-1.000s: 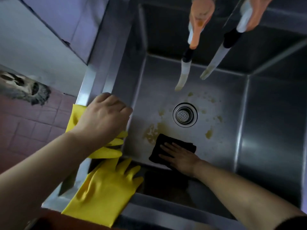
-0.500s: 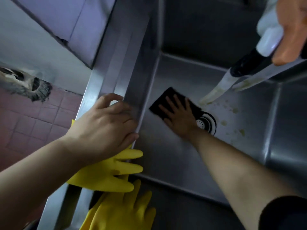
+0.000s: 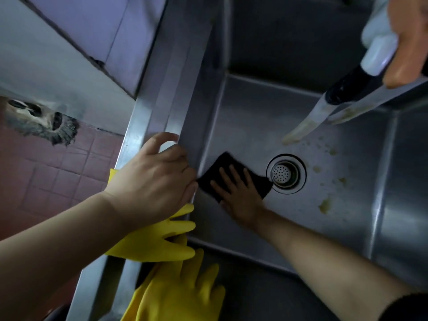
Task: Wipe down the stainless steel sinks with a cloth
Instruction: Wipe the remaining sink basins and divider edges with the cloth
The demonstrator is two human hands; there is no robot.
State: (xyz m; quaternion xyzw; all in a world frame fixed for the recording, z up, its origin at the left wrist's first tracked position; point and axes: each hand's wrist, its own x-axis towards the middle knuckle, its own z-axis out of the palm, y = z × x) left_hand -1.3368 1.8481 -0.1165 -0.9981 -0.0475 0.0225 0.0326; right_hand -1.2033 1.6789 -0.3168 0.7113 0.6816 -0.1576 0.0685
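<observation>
Right hand (image 3: 240,195) was flat, fingers spread, pressing the cloth (image 3: 234,176) on the sink (image 3: 266,126) floor just left of the drain (image 3: 286,174) — open palm probably spread the pressure. Left hand (image 3: 155,181) rested on the rim with fingers loosely curled, atop a yellow glove (image 3: 159,244) — bracing the lean, I'd guess. Yellowish stains (image 3: 325,205) beyond the drain looked unwiped.
</observation>
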